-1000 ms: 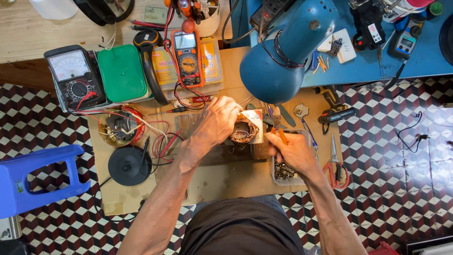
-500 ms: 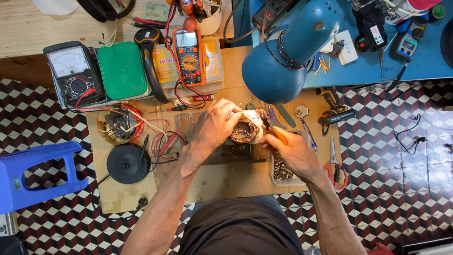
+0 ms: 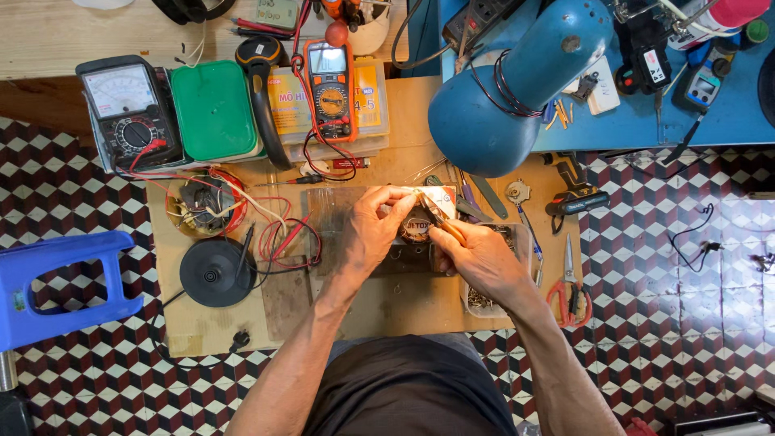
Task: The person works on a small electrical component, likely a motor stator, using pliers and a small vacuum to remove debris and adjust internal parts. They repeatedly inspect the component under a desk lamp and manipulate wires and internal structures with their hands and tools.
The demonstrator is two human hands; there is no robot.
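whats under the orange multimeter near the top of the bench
The orange multimeter lies on a flat clear plastic box with yellow contents. Its body covers the middle of the box, so what lies directly beneath cannot be seen.

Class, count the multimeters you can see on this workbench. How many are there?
2: a black analog multimeter at the far left, and an orange digital multimeter right of the green box. Clutter may hide others.

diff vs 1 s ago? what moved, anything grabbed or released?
Little changed. The right hand has shifted its orange-handled pliers slightly up and left, the tip now closer to the left hand's fingers over the small round part. The left hand stays on that part. Nothing was grabbed or released. The blue lamp, orange meter, green box and red scissors have not moved.
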